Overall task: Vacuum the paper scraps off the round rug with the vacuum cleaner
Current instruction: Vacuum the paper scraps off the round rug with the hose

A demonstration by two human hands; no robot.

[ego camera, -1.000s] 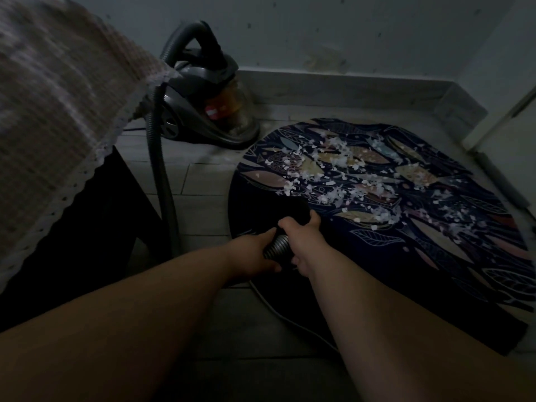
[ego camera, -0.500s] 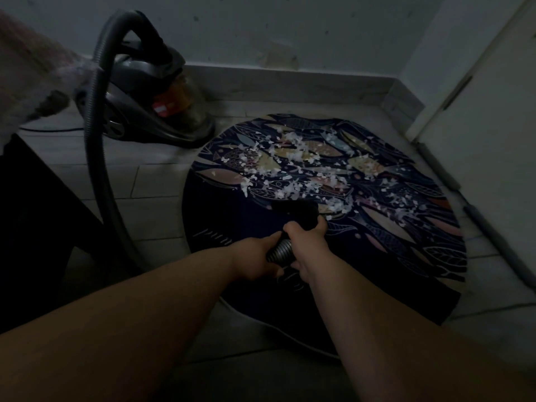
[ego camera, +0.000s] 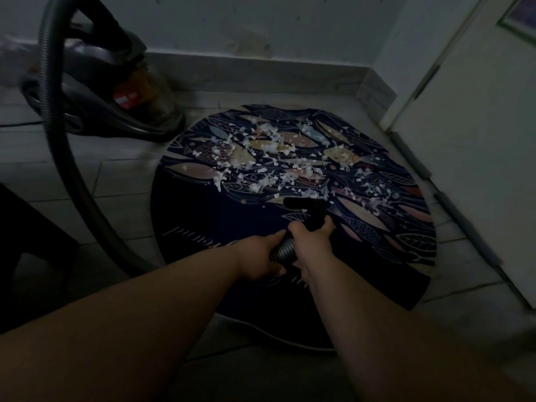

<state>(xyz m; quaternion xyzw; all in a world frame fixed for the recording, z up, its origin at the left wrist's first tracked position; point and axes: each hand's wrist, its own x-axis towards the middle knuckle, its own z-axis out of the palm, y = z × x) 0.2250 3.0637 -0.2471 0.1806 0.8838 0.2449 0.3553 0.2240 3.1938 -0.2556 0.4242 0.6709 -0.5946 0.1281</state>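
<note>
Both grips are clenched on the hose. The left grip wraps the ribbed hose; the right grip is just ahead of it, round the black neck behind the nozzle. The nozzle sits on the round rug just beyond the right grip, at the near edge of the mess. Paper scraps lie thick beyond the nozzle and off to its right. The rug under and left of the grips looks scrap-free, though it's dark and hard to be sure. Judgement: early on, near band maybe done, bulk of the far half left. Room: the vacuum cleaner stands far-left of the grips, just beside the rug's far-left rim, with its hose looping down left of the left grip. The skirting is near the far rim and a door is close along the right rim, so forward and rightward strokes get tight there. There is tiled floor left of the grips, and dark furniture further left.
</note>
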